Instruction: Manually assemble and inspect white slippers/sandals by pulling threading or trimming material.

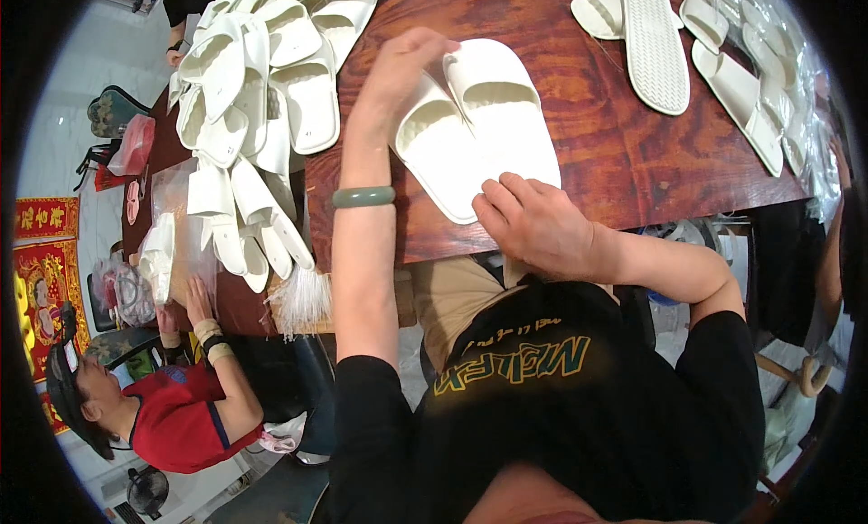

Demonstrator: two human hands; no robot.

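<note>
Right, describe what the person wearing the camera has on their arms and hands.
Both hands are bare, with no gloves and no rings that show. The left hand has a smooth pale green bangle round the wrist. The right hand has nothing visible at the wrist. Both forearms are uncovered; short black sleeves of a black T-shirt with yellow-green lettering begin near the elbows.

Dark reddish-brown polished wood table (597, 117) w/ grain swirls. On it: pair of white foam slide slippers (479, 126) near front edge, big heap of same white slippers (262, 72) at left, more white slippers (687, 45) far right, some sole-up.
</note>
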